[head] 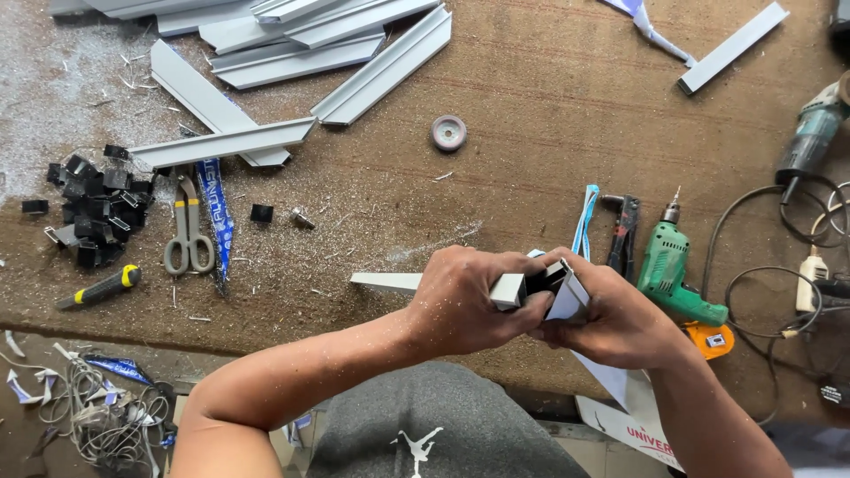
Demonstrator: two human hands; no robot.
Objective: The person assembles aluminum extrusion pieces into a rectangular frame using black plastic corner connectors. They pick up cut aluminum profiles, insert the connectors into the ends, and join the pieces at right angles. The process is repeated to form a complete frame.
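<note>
Gripping a grey metal bar (443, 285) near its right end, the left hand (465, 301) is closed around it, fingers wrapped over the top, while the bar's pointed left tip sticks out beyond the knuckles over the brown workbench (531, 106). The right hand (611, 319) is also closed, holding a second grey bar piece (568, 296) that meets the first at an angle; a small black insert (542, 278) shows in the gap where the two ends come together (how deep it sits I cannot tell). Both hands are low at the near edge of the bench, flecked with metal shavings.

Just right of the right hand lie a green electric drill (673, 270), a black hand riveter (624, 232) and a blue-and-white strip (584, 221). Well apart to the left are grey-handled scissors (188, 228), a heap of black plastic corner pieces (93, 212) and a yellow-and-black utility knife (99, 288). A stack of cut grey bars (292, 44) lies along the far edge, with a small round disc (449, 133) out on the bench between that stack and the hands.
</note>
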